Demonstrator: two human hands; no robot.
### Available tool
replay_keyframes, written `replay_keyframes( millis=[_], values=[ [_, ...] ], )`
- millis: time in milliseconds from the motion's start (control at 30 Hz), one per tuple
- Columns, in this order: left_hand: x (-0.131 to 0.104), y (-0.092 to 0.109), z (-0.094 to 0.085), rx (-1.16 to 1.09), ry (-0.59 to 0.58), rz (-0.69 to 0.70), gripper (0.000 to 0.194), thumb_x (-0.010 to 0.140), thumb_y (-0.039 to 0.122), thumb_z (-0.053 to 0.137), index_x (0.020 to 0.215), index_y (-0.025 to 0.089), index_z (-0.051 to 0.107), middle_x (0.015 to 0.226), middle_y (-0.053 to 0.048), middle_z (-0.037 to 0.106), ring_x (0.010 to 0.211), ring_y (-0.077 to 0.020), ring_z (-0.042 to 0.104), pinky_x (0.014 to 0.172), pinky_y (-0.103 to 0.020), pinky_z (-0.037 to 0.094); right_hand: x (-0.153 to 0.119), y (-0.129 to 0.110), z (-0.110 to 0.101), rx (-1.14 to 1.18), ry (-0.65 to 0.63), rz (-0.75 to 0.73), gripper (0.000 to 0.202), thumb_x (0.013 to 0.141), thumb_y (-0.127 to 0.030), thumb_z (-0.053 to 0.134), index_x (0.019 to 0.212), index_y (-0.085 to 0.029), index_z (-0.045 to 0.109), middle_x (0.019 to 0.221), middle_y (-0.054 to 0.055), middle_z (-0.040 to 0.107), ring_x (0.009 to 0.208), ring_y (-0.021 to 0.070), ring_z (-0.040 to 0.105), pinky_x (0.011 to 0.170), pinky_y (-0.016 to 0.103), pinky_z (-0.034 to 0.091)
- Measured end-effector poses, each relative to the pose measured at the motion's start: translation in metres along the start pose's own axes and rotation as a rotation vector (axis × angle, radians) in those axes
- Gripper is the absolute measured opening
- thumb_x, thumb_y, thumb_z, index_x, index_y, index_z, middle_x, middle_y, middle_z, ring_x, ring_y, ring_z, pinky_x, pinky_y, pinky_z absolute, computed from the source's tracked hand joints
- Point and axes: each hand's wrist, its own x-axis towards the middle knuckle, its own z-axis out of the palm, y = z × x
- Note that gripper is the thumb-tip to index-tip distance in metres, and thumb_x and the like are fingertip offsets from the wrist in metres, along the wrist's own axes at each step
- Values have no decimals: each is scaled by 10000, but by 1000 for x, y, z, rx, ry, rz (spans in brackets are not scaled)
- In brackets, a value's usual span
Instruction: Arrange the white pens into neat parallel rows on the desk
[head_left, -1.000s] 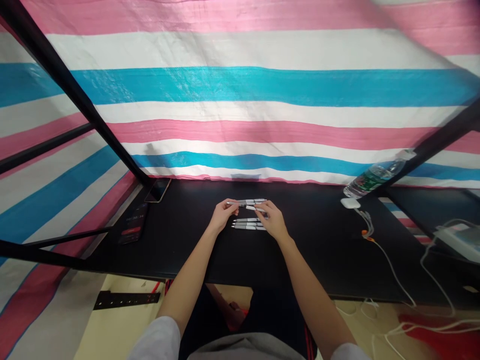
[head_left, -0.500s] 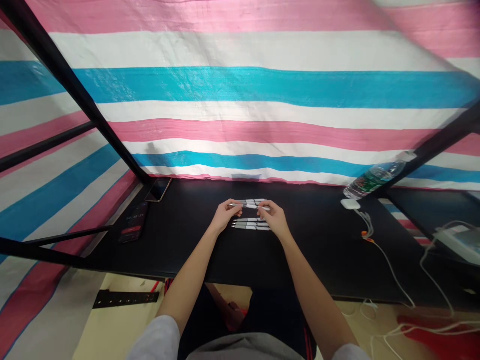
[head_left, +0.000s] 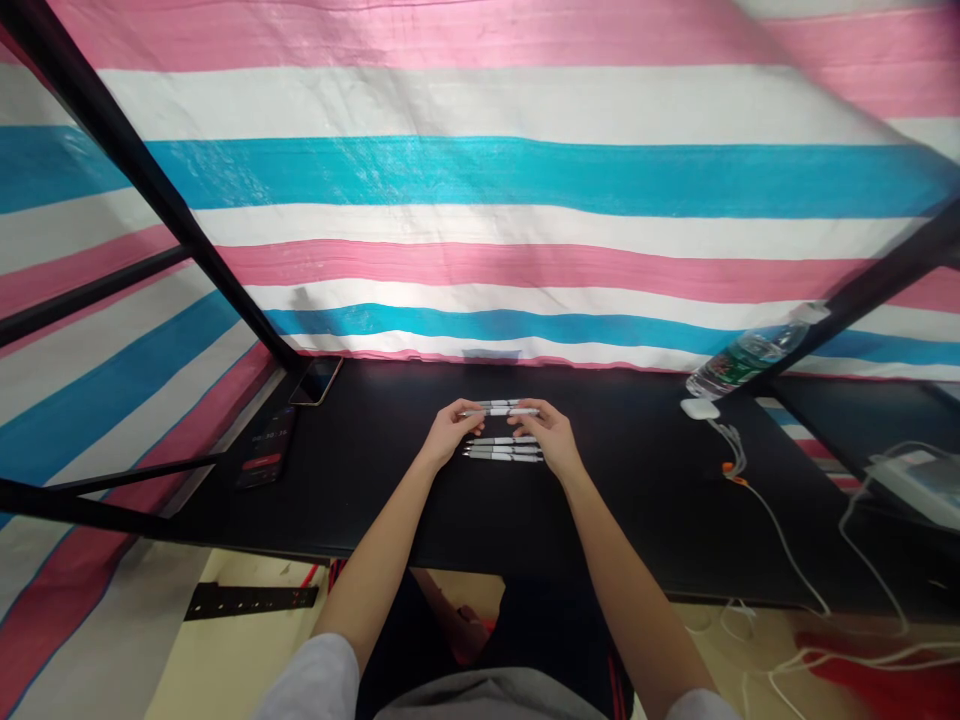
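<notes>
Between my two hands a white-and-grey pen (head_left: pixel 499 411) lies crosswise, its tip end at the left. The fingertips of my left hand (head_left: pixel 452 432) pinch its left end. At the right end, the thumb and fingers of my right hand (head_left: pixel 549 435) are closed around the pen. Just behind it is another similar pen (head_left: pixel 499 403), partly covered. Nearer to me, several more pens (head_left: pixel 501 453) rest side by side on the black table (head_left: pixel 495 520), roughly parallel; the right hand hides some of their ends.
On the left lie a phone with a lit screen (head_left: pixel 266 450) and a second phone (head_left: pixel 317 381). A plastic bottle (head_left: pixel 750 355) leans at the back right, beside a white charger (head_left: pixel 700 408) with cables. Striped sheeting (head_left: pixel 480 180) hangs behind, and black frame bars (head_left: pixel 191 235) stand at the sides.
The held pen has shifted slightly away from me, closer to the pen behind it. My right fingers have changed their hold at its right end; my left hand has barely moved.
</notes>
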Motion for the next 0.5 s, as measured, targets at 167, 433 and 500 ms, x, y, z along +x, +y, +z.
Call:
replay_keyframes(
  millis=[167, 433, 500],
  values=[
    [-1, 1, 0, 24, -10, 9, 346, 661, 383, 803, 858, 133, 666, 654, -12, 644, 607, -113, 584, 630, -258, 465, 3, 6, -1, 22, 57, 32, 378, 683, -485, 764, 844, -173, 624, 675, 20, 665, 558, 167, 668, 421, 225, 498],
    [-2, 3, 2, 10, -31, 6, 374, 689, 422, 780, 902, 135, 668, 734, -39, 670, 650, -125, 605, 662, -274, 484, 4, 5, -2, -4, 99, 63, 376, 668, -516, 753, 770, -168, 650, 571, 11, 637, 419, 118, 567, 332, 195, 380],
    [0, 3, 2, -39, 8, 4, 397, 725, 480, 736, 898, 134, 650, 755, -51, 670, 676, -139, 617, 661, -287, 495, 4, 4, -2, 5, 118, 54, 375, 667, -517, 751, 764, -167, 654, 571, 13, 638, 431, 123, 575, 341, 200, 384]
  ],
)
